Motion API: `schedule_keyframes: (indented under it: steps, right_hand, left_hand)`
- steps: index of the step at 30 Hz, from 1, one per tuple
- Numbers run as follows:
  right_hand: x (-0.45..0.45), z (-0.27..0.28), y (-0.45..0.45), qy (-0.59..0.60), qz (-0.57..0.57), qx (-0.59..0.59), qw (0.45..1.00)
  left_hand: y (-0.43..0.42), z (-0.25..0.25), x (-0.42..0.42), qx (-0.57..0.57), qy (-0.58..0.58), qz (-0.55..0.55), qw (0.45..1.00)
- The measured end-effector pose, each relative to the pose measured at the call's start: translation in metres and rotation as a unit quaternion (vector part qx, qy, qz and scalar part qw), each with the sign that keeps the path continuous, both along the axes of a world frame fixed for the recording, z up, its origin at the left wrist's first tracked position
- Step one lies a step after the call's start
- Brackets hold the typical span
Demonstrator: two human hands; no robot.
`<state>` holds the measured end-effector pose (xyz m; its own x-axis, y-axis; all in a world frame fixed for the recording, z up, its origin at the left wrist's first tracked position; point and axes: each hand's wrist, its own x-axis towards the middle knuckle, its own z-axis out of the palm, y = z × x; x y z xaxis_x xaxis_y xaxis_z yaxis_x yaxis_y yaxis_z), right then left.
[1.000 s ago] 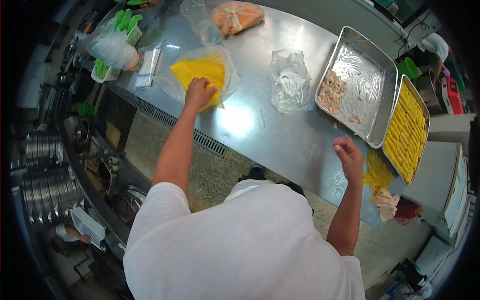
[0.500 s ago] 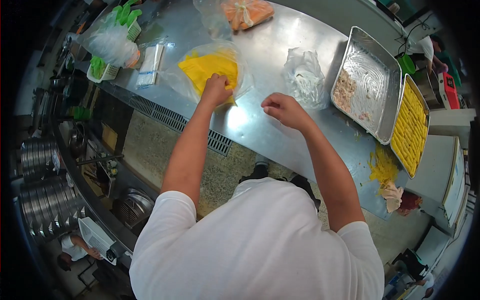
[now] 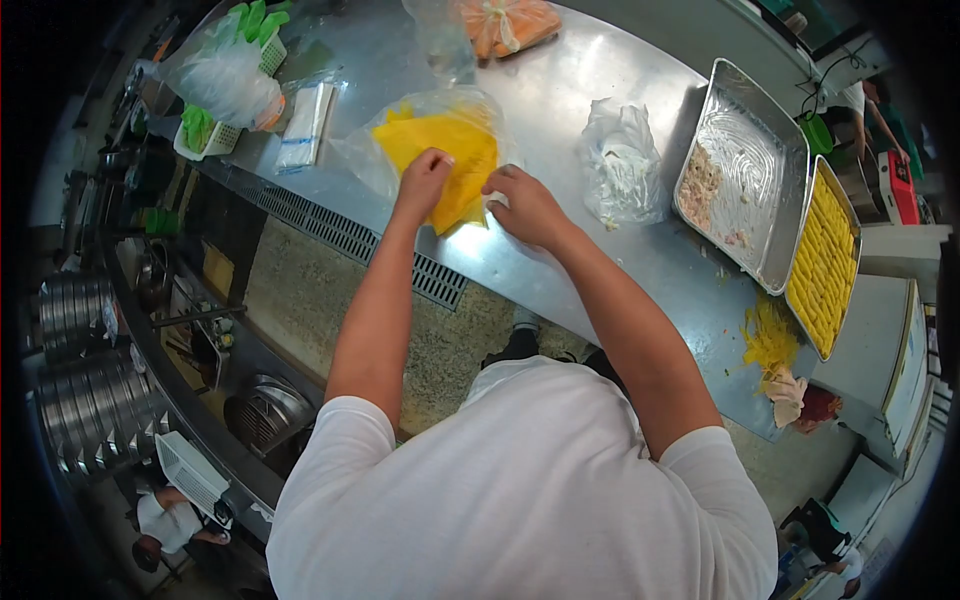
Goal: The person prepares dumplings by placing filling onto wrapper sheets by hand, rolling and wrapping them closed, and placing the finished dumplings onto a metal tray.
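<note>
A stack of thin yellow sheets point(image 3: 465, 145) lies on a clear plastic bag point(image 3: 365, 155) on the metal table. My left hand point(image 3: 425, 185) is closed on the near-left part of a yellow sheet, whose corner hangs toward the table's front edge. Just right of the sheets is my right hand point(image 3: 527, 205), fingers curved, with a gap between thumb and fingertips. Whether it touches the sheet's edge is hard to see. Farther right sits a crumpled clear plastic bag point(image 3: 622, 165) with whitish content.
A deep metal tray point(image 3: 760, 165) with some minced filling stands at the right, beside a tray of yellow rolls point(image 3: 822, 265). Yellow shreds point(image 3: 768, 335) lie at the near right corner. Plastic packets point(image 3: 305, 128) and white baskets point(image 3: 215, 140) are at the left. Other people work nearby.
My right hand has moved left to the yellow sheets. My left hand has shifted slightly right, and the sheet's corner now reaches farther toward the table's front edge.
</note>
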<state>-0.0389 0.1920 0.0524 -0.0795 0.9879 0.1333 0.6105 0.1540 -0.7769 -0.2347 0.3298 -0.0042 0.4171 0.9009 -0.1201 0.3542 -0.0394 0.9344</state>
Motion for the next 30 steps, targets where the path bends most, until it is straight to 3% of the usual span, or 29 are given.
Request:
schedule_keyframes:
  steps: [2, 4, 6, 8, 9, 11, 12, 13, 15, 18, 21, 25, 27, 28, 30]
  right_hand:
    - [-0.011, 0.004, 0.009, -0.025, -0.017, 0.008, 1.0]
    - [-0.018, 0.0, 0.017, -0.005, -0.025, 0.02, 0.999]
    - [-0.02, -0.004, 0.019, 0.014, -0.033, 0.033, 0.999]
    - [-0.016, -0.007, 0.016, 0.306, -0.111, -0.103, 0.94]
    - [-0.01, -0.007, 0.009, 0.305, -0.113, -0.105, 0.94]
    - [0.015, -0.001, -0.014, 0.611, -0.124, -0.187, 0.759]
    - [0.024, -0.007, -0.031, 0.625, -0.153, -0.169, 0.746]
    - [0.035, -0.009, -0.05, 0.624, -0.161, -0.165, 0.747]
    - [0.058, -0.012, -0.095, 0.533, -0.252, -0.165, 0.791]
    - [0.096, -0.025, -0.176, 0.465, -0.318, -0.172, 0.808]
    - [0.116, -0.024, -0.246, 0.407, -0.4, -0.154, 0.806]
    - [0.128, -0.036, -0.301, 0.384, -0.454, -0.113, 0.796]
    - [0.137, -0.038, -0.312, 0.206, -0.474, -0.176, 0.838]
    - [0.141, -0.042, -0.315, 0.207, -0.476, -0.173, 0.837]
    - [0.142, -0.051, -0.311, 0.07, -0.432, -0.086, 0.895]
  left_hand:
    - [0.01, 0.005, -0.009, 0.003, -0.062, 0.046, 0.997]
    - [0.018, 0.028, -0.016, -0.077, -0.293, 0.108, 0.947]
    - [0.003, 0.085, -0.014, -0.097, -0.305, 0.091, 0.943]
    - [-0.017, 0.098, -0.009, -0.118, -0.318, 0.076, 0.938]
    - [-0.027, 0.089, -0.003, -0.025, -0.199, 0.011, 0.98]
    - [-0.07, 0.1, 0.028, 0.103, 0.004, -0.09, 0.991]
    - [-0.092, 0.098, 0.045, 0.155, 0.018, -0.159, 0.975]
    - [-0.114, 0.082, 0.06, 0.212, 0.02, -0.214, 0.953]
    - [-0.162, 0.074, 0.092, 0.134, 0.029, -0.27, 0.953]
    - [-0.218, 0.04, 0.126, 0.098, 0.009, -0.341, 0.935]
    - [-0.248, 0.027, 0.157, 0.037, -0.034, -0.438, 0.897]
    - [-0.273, 0.021, 0.196, 0.085, -0.001, -0.47, 0.879]
    - [-0.287, 0.022, 0.208, 0.119, 0.025, -0.475, 0.872]
    - [-0.291, 0.023, 0.212, 0.14, 0.069, -0.463, 0.872]
    - [-0.296, 0.025, 0.214, 0.165, 0.119, -0.452, 0.868]
